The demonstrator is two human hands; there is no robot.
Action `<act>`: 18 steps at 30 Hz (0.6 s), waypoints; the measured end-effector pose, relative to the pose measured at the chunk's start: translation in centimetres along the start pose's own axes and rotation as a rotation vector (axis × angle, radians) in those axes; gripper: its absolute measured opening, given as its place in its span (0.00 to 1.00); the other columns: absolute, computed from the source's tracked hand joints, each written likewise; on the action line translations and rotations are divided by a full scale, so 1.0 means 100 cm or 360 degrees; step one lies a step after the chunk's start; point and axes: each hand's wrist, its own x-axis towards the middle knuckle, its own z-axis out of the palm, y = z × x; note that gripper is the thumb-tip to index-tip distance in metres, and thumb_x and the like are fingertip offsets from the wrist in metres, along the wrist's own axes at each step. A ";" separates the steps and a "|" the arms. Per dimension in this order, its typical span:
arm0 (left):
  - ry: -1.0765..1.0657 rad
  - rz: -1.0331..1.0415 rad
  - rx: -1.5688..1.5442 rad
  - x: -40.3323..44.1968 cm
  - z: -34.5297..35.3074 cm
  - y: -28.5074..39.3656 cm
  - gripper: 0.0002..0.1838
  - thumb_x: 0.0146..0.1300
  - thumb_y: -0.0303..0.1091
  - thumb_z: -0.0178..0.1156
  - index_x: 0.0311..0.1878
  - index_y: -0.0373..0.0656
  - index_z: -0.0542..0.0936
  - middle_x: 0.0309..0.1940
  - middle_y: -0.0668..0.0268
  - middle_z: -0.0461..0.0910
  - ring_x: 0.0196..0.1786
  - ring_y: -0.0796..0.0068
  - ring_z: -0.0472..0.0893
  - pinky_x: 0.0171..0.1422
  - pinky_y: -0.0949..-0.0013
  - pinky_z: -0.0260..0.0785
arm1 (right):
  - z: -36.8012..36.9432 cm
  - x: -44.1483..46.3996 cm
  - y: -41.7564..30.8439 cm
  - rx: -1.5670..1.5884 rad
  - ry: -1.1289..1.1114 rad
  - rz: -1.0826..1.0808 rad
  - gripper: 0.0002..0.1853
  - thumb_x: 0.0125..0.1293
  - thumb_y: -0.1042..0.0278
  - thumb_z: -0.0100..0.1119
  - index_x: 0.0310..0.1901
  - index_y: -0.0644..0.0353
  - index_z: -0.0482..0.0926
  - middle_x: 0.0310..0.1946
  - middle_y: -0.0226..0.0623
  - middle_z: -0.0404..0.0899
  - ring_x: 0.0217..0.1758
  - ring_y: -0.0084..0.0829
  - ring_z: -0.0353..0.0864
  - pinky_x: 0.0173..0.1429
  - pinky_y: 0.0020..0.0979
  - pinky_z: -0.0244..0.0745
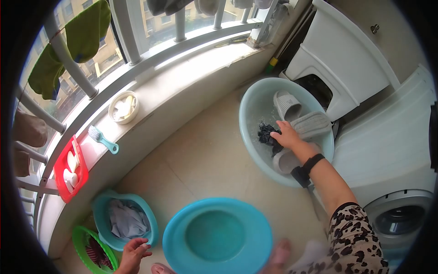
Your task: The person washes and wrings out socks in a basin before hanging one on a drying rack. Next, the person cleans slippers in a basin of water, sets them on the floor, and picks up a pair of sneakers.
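1. Left of the blue basin [173,241], a teal tub [101,212] seemingly keeps pale laundry [127,219] gathered; our left hand [134,256] hovers near it, empty, loosely curled;
2. Right of the blue basin, our right hand [290,135] touches dark cloth [266,133] beside slippers [287,105]; we cannot tell if it is clamped; the wide tub [250,109] presumably gives us reaching room.

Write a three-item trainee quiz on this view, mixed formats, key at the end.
1. Which of these do the fingers of the right hand reach?
A) washer door
B) dark cloth
C) hanging green cloth

2. True or false: the brush lies between the red tray and the white bowl.

3. What lies in the small blue basin beside the green basin?

Key
1. B
2. True
3. Pale cloth
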 end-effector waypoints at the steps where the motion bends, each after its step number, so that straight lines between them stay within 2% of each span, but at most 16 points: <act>1: -0.0003 -0.0005 0.0005 0.001 0.001 -0.001 0.11 0.60 0.28 0.56 0.45 0.37 0.75 0.40 0.64 0.76 0.43 0.69 0.78 0.44 0.65 0.76 | -0.003 -0.007 -0.017 -0.0056 0.0043 -0.0119 0.28 0.57 0.63 0.57 0.59 0.64 0.67 0.61 0.52 0.62 0.64 0.48 0.63 0.66 0.41 0.59; 4: -0.0001 -0.0021 0.0032 -0.001 0.001 0.000 0.10 0.60 0.28 0.56 0.44 0.37 0.75 0.39 0.64 0.76 0.43 0.70 0.78 0.44 0.65 0.76 | 0.011 -0.016 -0.037 -0.0496 -0.0865 -0.0627 0.20 0.56 0.66 0.56 0.51 0.62 0.75 0.57 0.50 0.68 0.59 0.45 0.69 0.62 0.40 0.65; 5: -0.0004 -0.0033 0.0026 -0.002 0.003 0.000 0.10 0.60 0.28 0.56 0.44 0.37 0.75 0.39 0.64 0.76 0.43 0.69 0.78 0.44 0.64 0.76 | 0.007 -0.003 -0.040 -0.0571 -0.1141 -0.0458 0.14 0.53 0.71 0.53 0.42 0.58 0.81 0.51 0.49 0.75 0.53 0.45 0.74 0.56 0.40 0.70; 8: -0.0021 -0.0063 0.0014 -0.001 0.001 -0.007 0.09 0.60 0.28 0.56 0.43 0.37 0.76 0.39 0.64 0.76 0.43 0.70 0.78 0.45 0.64 0.76 | 0.020 0.008 -0.019 -0.0749 -0.0741 0.0116 0.11 0.52 0.73 0.52 0.36 0.60 0.82 0.44 0.48 0.78 0.48 0.45 0.77 0.52 0.42 0.72; 11: -0.0025 -0.0063 0.0024 0.000 -0.001 -0.013 0.09 0.60 0.28 0.56 0.43 0.37 0.76 0.38 0.64 0.76 0.43 0.70 0.78 0.45 0.64 0.76 | 0.013 -0.007 -0.043 -0.0354 -0.0955 -0.0219 0.14 0.53 0.74 0.51 0.42 0.63 0.80 0.47 0.49 0.77 0.51 0.47 0.76 0.54 0.42 0.71; 14: -0.0020 -0.0031 0.0031 -0.002 -0.003 -0.007 0.09 0.60 0.29 0.56 0.43 0.38 0.76 0.38 0.64 0.76 0.42 0.70 0.78 0.45 0.64 0.76 | 0.021 0.000 -0.004 -0.0227 -0.0637 0.0120 0.17 0.54 0.71 0.52 0.47 0.64 0.78 0.49 0.51 0.76 0.55 0.50 0.72 0.58 0.42 0.67; 15: -0.0033 -0.0036 0.0033 -0.002 -0.001 -0.008 0.09 0.60 0.29 0.56 0.43 0.38 0.76 0.38 0.64 0.76 0.42 0.70 0.78 0.45 0.64 0.76 | 0.032 -0.007 -0.005 0.0199 -0.0367 -0.0010 0.20 0.54 0.69 0.55 0.50 0.62 0.76 0.52 0.53 0.73 0.60 0.50 0.68 0.62 0.40 0.63; 18: -0.0059 -0.0036 0.0043 0.002 -0.005 -0.015 0.10 0.60 0.29 0.57 0.43 0.38 0.76 0.38 0.64 0.76 0.42 0.70 0.78 0.45 0.64 0.75 | 0.020 -0.010 -0.020 0.0310 -0.1123 0.0154 0.21 0.54 0.67 0.56 0.50 0.64 0.75 0.53 0.55 0.72 0.63 0.49 0.64 0.66 0.39 0.59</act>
